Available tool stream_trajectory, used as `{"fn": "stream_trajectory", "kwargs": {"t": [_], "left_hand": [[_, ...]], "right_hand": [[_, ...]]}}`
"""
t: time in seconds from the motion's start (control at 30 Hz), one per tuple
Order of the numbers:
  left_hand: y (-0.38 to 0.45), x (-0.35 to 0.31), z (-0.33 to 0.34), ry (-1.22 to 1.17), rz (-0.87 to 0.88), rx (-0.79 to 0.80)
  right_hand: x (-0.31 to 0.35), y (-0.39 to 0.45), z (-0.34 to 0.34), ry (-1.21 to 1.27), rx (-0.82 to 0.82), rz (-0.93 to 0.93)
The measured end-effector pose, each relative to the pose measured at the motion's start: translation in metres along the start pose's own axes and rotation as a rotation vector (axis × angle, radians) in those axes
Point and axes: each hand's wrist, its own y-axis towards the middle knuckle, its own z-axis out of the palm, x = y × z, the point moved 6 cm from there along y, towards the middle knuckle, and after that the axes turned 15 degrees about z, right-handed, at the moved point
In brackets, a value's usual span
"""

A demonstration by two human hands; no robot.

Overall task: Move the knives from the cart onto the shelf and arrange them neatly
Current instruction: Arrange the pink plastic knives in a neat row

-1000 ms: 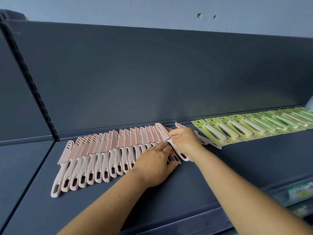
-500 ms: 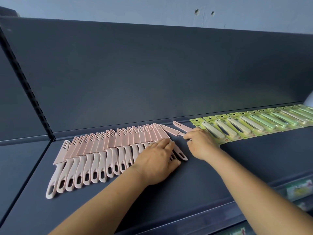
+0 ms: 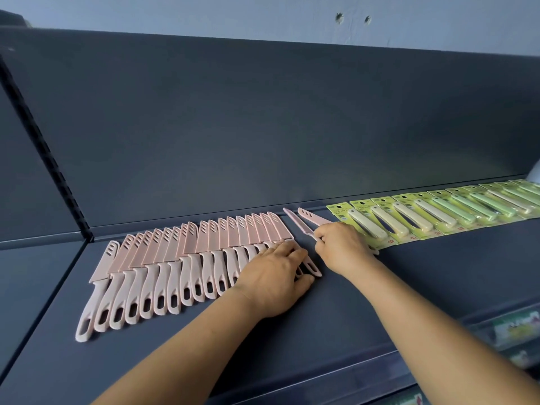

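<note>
your right hand (image 3: 340, 247) fingers pinch 2 pink knives (image 3: 304, 226) at 12 o'clock; left hand (image 3: 274, 276) fingers lie flat, together, on the knife row (image 3: 181, 258).

shelf front (image 3: 336, 331) bare, pink knives (image 3: 187, 258) left, green packs (image 3: 438, 211) right

Your left hand (image 3: 274, 276) lies flat on the overlapping pink plastic sheathed knives (image 3: 187, 258); your right hand (image 3: 342, 247) pinches two more (just beside).
</note>
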Motion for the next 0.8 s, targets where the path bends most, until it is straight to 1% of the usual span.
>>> {"fn": "stream_trajectory", "kwargs": {"t": [0.1, 0.17, 0.47, 0.57, 0.6, 0.67, 0.73, 0.8], "left_hand": [[0.0, 0.001, 0.001, -0.002, 0.006, 0.009], [0.0, 0.001, 0.002, -0.001, 0.001, 0.011], [0.0, 0.0, 0.002, 0.005, 0.003, 0.011], [0.0, 0.0, 0.001, 0.022, 0.001, 0.026], [0.001, 0.0, 0.001, 0.029, -0.002, 0.033], [0.002, -0.001, 0.0, 0.035, -0.004, 0.046], [0.005, -0.003, -0.001, 0.037, 0.003, 0.059], [0.01, -0.005, 0.0, 0.036, 0.007, 0.073]], "right_hand": [[0.001, -0.003, 0.0, 0.1, 0.023, 0.004], [0.005, -0.006, 0.0, 0.148, 0.032, -0.024], [0.014, -0.011, 0.002, 0.186, 0.086, -0.082], [0.005, -0.009, -0.003, 0.212, 0.057, -0.058], [-0.002, -0.006, -0.006, 0.199, 0.023, -0.033], [-0.017, 0.001, -0.011, 0.09, -0.05, 0.001], [-0.029, 0.007, -0.009, -0.046, -0.041, 0.008], [-0.035, 0.009, -0.003, -0.092, 0.005, 0.006]]}}
